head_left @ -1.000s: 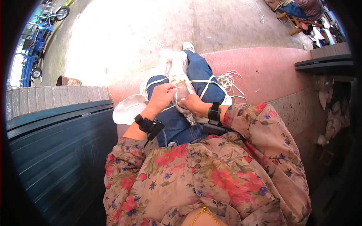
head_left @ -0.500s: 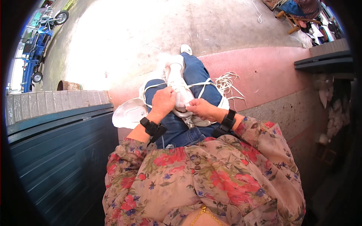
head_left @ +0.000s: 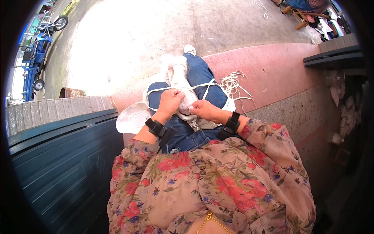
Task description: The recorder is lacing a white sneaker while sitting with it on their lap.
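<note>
Shoe of pale white material, with a mesh-like upper (head_left: 188, 97), lies lengthwise in the person's lap, between the thighs of the blue denim jeans (head_left: 157, 86). The person's left hand (head_left: 170, 102) is at its left side, with the thumb and fingers brought together at the upper; its grip is closed, though the glare and the small scale leave it unclear what, if anything, lies between the fingertips. The right hand (head_left: 205, 110) sits slightly nearer and to the right, its grip pinching a small white end (head_left: 190, 107) just above the shoe. The two hands are near each other but apart.

A flat white lace (head_left: 202, 84) runs across both knees, in front of the hands. To the right of the right knee, a tangled heap of white laces (head_left: 233, 83) lies on the pink floor strip (head_left: 272, 62). A rounded, flat white piece (head_left: 131, 118) is just beside the left thigh. Each wrist carries a black strap: one on the left (head_left: 155, 127), one on the right (head_left: 233, 121).

Farther off, a white shoe worn on the person's foot (head_left: 189, 49) rests on the grey concrete floor (head_left: 230, 27). A dark teal panelled door (head_left: 66, 156) stands near on the left, with a brown round bucket (head_left: 72, 92) beyond it and a blue wheeled vehicle (head_left: 37, 58) at the far left.
</note>
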Demonstrator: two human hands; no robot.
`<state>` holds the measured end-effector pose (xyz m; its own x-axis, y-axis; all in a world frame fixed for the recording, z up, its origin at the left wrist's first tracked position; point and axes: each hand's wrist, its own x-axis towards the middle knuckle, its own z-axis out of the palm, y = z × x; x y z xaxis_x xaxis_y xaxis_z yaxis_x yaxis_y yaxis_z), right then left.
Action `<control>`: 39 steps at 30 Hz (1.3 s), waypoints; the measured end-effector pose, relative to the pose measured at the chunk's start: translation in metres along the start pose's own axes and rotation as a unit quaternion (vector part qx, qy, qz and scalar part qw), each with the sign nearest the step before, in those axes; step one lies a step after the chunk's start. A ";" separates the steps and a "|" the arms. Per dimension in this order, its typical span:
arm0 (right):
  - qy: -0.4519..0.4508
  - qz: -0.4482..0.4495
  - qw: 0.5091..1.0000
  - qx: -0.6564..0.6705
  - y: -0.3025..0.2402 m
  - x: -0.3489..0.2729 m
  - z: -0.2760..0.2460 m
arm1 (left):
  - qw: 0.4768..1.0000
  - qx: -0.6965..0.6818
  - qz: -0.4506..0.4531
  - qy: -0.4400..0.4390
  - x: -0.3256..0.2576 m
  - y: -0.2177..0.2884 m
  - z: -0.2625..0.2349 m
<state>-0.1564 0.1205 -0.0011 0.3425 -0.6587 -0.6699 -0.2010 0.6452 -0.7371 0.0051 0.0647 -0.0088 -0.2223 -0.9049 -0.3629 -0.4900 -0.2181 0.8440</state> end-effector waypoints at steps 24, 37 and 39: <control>0.143 -0.145 0.964 -0.168 -0.017 0.018 -0.023 | 0.979 -0.197 -0.054 0.024 0.010 0.005 0.008; 0.034 -0.390 0.920 0.002 -0.035 0.028 -0.064 | 0.962 0.201 0.185 0.017 0.023 0.040 -0.021; -0.086 -0.159 0.924 0.338 -0.077 -0.013 -0.068 | 0.930 0.248 0.267 -0.045 0.024 0.065 -0.026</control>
<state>-0.2078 0.0529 0.0584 0.4373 -0.8229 -0.3627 0.5334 0.5621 -0.6321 -0.0098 0.0198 0.0475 -0.6048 -0.7963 0.0057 -0.6128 0.4700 0.6353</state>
